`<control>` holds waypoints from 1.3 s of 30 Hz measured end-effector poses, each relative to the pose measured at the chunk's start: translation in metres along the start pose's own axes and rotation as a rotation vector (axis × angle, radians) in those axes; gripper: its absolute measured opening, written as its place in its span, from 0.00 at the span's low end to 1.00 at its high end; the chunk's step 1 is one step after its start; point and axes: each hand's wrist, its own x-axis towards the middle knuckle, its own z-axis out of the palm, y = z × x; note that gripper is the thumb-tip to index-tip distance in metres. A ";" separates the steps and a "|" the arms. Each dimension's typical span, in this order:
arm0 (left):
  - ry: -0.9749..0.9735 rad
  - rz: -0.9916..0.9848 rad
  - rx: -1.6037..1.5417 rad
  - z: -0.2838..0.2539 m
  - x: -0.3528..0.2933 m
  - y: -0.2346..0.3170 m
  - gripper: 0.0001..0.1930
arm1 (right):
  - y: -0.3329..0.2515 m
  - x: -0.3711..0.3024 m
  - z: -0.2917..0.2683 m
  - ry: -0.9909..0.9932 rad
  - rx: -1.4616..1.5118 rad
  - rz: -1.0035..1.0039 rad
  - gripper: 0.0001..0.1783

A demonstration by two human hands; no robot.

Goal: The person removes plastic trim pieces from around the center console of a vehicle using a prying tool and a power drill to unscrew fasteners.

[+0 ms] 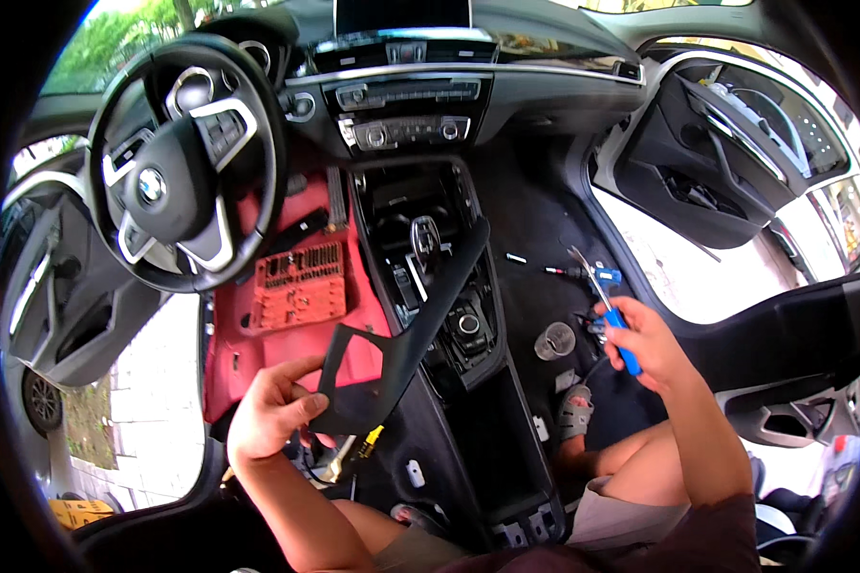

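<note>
L hand [269, 413] grips black trim panel [406, 329]; R hand [645, 346] holds blue-handled tool [610, 310].

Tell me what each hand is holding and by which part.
Left hand grips the long black plastic console trim panel at its wide lower end. Right hand holds blue-handled pliers by the handles.

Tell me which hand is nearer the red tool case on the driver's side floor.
Left. The left hand, holding the black trim panel, is just below the red tool case; the right hand, gripping a blue-handled tool, is beyond the centre console.
</note>
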 end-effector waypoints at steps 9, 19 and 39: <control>0.087 0.083 0.521 0.065 -0.069 0.062 0.30 | 0.009 -0.005 -0.031 0.172 0.231 0.005 0.21; 0.188 0.154 0.886 0.136 -0.149 0.090 0.27 | 0.002 -0.027 -0.051 0.052 0.658 -0.192 0.25; 0.119 0.824 0.166 0.212 0.024 0.039 0.26 | -0.035 -0.345 -0.150 1.012 0.570 -0.553 0.14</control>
